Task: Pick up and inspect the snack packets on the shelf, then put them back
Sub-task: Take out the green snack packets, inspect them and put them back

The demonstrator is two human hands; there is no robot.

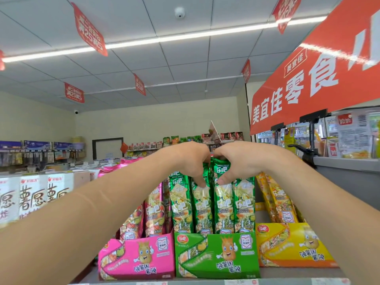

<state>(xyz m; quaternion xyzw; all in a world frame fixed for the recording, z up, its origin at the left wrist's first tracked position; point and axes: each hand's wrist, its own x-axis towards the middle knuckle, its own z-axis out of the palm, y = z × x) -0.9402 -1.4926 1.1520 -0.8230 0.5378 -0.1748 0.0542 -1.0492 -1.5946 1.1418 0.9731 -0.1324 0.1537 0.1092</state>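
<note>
Several tall green snack packets (224, 204) stand upright in a green display box (216, 256) on the shelf. My left hand (191, 159) reaches over their tops and its fingers curl down onto a middle packet (202, 206). Beside it, my right hand (236, 159) grips the top of the neighbouring green packet, thumb pressed on its front. The two hands nearly touch above the packets, and the packet tops are hidden behind them.
A pink display box (135, 260) with pink packets stands to the left, a yellow box (292, 245) with yellow packets to the right. White snack boxes (33, 198) sit far left. A grey counter (347, 167) and an orange sign (308, 83) lie right.
</note>
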